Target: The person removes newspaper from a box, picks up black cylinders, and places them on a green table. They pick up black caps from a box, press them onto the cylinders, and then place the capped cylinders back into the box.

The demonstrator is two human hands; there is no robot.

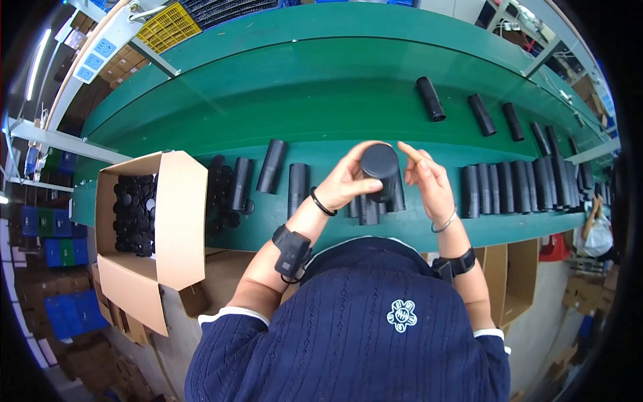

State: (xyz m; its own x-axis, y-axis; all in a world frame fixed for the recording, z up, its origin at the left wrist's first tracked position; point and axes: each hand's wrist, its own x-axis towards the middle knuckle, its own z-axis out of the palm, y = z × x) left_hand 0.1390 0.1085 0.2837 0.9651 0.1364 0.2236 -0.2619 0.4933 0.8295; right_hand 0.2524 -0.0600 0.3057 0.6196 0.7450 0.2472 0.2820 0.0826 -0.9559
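Black tube (379, 163) is up in the air above the table (268, 218), in front of the person's chest, with its long axis pointing steeply up toward the viewer, so that the round end faces up and the body drops away beneath it, foreshortened. The left hand (343, 181) holds it, wrapped from the left side with the thumb across the near side below the rim and the fingers around the far side. The right hand (432, 184) is just to the right of the tube and apart from it, loosely opened; one finger reaches up and leftward toward the rim, and nothing shows between the fingers. The left hand is therefore the nearer one, already touching, while only a narrow gap parts the right fingertips from the tube.

The tube is matte black, smooth and straight-sided, with a flat, plain disc-like end that catches a soft grey light. Whether that end is a separate lid cannot be told. More black tubes (368, 211) lie on the table beneath it, partly hidden by the hands and the held tube.
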